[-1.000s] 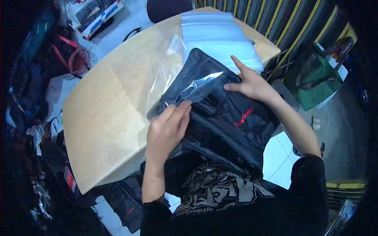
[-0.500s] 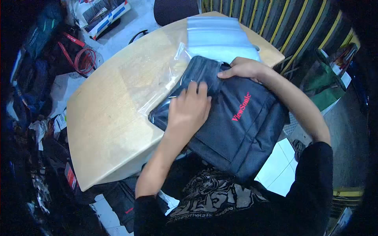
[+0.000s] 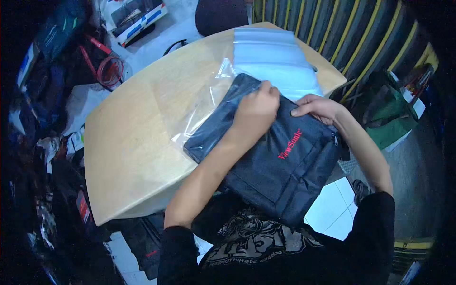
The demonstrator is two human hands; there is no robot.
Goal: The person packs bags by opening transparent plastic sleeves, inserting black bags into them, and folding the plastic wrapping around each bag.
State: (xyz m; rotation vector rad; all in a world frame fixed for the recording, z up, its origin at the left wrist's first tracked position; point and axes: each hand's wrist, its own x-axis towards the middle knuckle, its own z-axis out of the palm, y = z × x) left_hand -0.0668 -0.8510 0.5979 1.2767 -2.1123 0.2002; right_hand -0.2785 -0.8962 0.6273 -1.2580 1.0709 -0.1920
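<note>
A black laptop bag (image 3: 266,166) with red "ViewSonic" lettering lies tilted across the table's near edge and towards my body. Its far left end sits inside a clear plastic bag (image 3: 199,124), which spreads loosely on the tabletop. My left hand (image 3: 259,108) is closed over the upper middle of the laptop bag, fingers curled where the plastic's opening appears to run. The exact pinch is hidden beneath the knuckles. At the upper right edge, my right hand (image 3: 319,109) grips the laptop bag, thumb on top and fingers partly out of sight behind it.
A stack of clear plastic bags (image 3: 270,54) rests at the back of the wooden table (image 3: 128,147). To the right stands a green bag (image 3: 387,111) near a striped shutter (image 3: 327,28). Another black bag (image 3: 145,242) lies on the floor at lower left.
My left hand has moved up and right across the laptop bag, its fingers now curled tighter. My right hand has slid a little right and down along the bag's edge.
</note>
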